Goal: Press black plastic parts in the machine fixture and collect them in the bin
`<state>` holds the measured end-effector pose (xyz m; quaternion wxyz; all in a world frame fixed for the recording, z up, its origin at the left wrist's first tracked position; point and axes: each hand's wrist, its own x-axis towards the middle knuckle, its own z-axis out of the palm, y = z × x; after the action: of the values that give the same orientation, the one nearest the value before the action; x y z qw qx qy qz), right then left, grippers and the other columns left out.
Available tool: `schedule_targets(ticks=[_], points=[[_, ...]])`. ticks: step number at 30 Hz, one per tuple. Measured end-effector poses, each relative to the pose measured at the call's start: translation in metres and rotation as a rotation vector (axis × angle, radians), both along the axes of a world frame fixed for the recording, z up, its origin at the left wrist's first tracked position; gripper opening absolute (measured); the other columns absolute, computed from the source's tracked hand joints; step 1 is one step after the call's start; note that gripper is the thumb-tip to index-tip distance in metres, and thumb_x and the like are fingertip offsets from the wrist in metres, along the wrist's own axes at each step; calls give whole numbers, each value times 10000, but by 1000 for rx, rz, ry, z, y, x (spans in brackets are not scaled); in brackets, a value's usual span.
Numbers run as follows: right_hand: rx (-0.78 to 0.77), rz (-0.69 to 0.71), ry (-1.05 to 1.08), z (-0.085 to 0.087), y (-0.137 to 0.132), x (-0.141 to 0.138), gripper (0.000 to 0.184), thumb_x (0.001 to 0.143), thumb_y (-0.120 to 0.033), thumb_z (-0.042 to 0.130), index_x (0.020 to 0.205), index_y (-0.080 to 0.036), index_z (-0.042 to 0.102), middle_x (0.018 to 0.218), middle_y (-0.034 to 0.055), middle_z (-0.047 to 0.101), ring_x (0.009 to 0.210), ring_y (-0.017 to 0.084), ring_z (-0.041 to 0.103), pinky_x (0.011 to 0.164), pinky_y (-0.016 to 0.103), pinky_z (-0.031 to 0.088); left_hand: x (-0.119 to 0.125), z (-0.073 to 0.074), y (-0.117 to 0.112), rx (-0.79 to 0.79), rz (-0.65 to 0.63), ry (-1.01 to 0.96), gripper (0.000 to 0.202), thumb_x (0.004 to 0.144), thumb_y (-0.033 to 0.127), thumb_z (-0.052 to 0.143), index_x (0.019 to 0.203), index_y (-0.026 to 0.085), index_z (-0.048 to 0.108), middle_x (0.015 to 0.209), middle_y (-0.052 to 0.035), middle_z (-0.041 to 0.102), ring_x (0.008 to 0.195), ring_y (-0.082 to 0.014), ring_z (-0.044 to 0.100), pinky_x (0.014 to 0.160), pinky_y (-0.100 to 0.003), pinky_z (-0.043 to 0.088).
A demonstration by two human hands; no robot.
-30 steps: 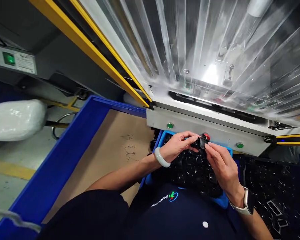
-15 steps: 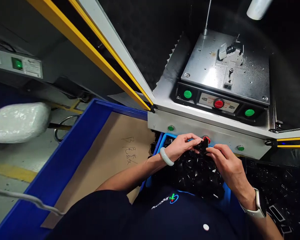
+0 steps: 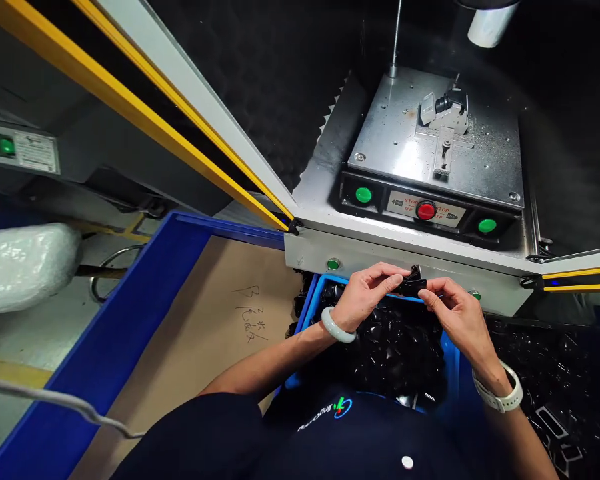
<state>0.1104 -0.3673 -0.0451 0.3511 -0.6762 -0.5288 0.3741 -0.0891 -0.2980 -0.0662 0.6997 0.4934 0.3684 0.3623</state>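
Fingers of the left hand (image 3: 365, 293) and right hand (image 3: 457, 313) cover the ends of the black part (image 3: 413, 285), so its full shape cannot be told. The shirt (image 3: 350, 447) hides some of the bin's (image 3: 451, 353) near edge. The rod (image 3: 397, 33) at the plate's (image 3: 380, 133) far left corner runs out of view, as does the bag (image 3: 27, 267). The label's (image 3: 35, 152) print is too small to read.

Dark navy fabric shirt (image 3: 360, 443) bearing a green-and-blue round logo (image 3: 343, 408), white lettering (image 3: 314, 419), small white disc (image 3: 407, 462), pale smooth bangle (image 3: 335, 329) circling left wrist (image 3: 322, 335), white perforated strap (image 3: 506, 403) wrapping right wrist (image 3: 493, 375)
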Motion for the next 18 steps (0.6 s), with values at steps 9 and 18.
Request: schedule_targets(ticks=[9,18], points=[[142,-16,23,16,33,6,348,902,-447,781,1108,-250,581,891,-1,733,803,169,724,778,333,600,18,9,39,317,31,78,243,897,370,829,1047,180,825,1082,-93,785,1001,-219,731,880,-339,617],[467,-227,-625,81,287,54,557,944,-533,699,1332,-151,580,1400,228,598,1365,376,548,1131,643,449,63,66,204,513,368,102,109,926,215,804,960,135,739,943,-27,764,684,-95,696,617,-210,572]])
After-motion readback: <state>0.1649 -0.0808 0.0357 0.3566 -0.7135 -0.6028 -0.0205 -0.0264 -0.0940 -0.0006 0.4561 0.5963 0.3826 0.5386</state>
